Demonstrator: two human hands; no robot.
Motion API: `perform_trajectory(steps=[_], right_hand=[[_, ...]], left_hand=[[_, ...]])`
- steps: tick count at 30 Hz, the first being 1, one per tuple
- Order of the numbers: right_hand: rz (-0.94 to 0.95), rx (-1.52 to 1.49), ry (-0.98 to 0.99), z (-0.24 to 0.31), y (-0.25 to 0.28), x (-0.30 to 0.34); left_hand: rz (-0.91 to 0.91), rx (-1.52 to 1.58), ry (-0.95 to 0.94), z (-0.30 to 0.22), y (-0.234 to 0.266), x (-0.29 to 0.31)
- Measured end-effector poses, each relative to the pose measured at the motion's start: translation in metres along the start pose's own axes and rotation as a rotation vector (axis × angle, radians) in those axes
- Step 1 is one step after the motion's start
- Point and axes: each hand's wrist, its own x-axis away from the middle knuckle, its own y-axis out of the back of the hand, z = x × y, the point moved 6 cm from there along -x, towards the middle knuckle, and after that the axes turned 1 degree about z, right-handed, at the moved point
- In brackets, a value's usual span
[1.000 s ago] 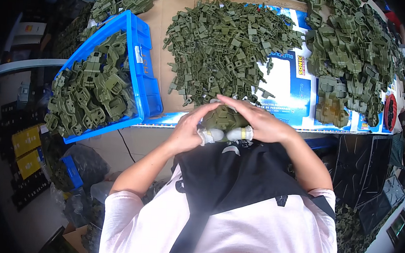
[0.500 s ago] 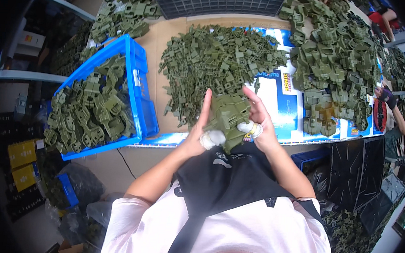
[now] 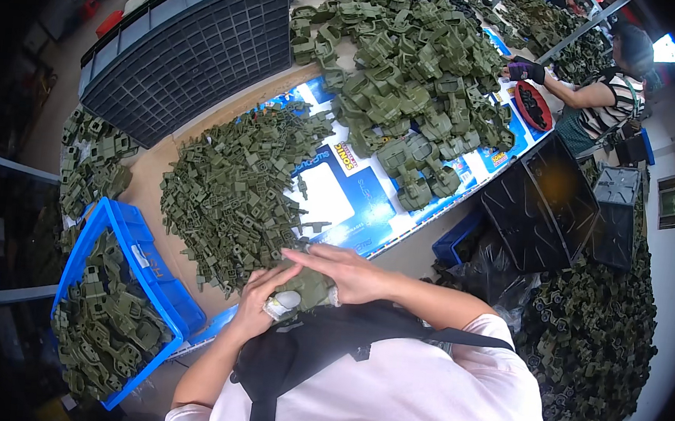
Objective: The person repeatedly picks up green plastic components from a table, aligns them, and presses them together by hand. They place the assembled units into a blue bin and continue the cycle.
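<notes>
Close to my body, in front of the black apron, I hold an olive-green moulded plastic part (image 3: 310,287), like a toy vehicle body. My left hand (image 3: 262,297) closes round its left side, with a white wrapping on the thumb. From the other side my right hand (image 3: 352,276) presses on it, fingers reaching over its top; its thumb is mostly hidden. The two hands' fingertips meet above the part and cover much of it. Just beyond lies a wide heap of small green plastic pieces (image 3: 234,180) on the table.
At the left stands a blue bin (image 3: 162,273) holding larger green parts. Big green shells (image 3: 421,83) are piled at the back right. An upright black crate (image 3: 200,52) stands at the back left. A co-worker (image 3: 608,96) sits by a red basket (image 3: 534,107); black crates (image 3: 545,201) stand at right.
My view has swung to the right, bringing the co-worker into sight. My hands have closed in over the green part, fingertips now together; before, the fingers were spread along its sides.
</notes>
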Motion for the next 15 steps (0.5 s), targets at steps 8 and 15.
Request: perform_trajectory(steps=[8, 15], right_hand=[[-0.360, -0.743, -0.112, -0.042, 0.023, 0.025], [-0.371, -0.572, -0.068, -0.046, 0.047, 0.041]], left_hand=[[-0.374, 0.717, 0.213, 0.003, 0.042, 0.005], [-0.391, 0.430, 0.112, 0.015, 0.030, -0.006]])
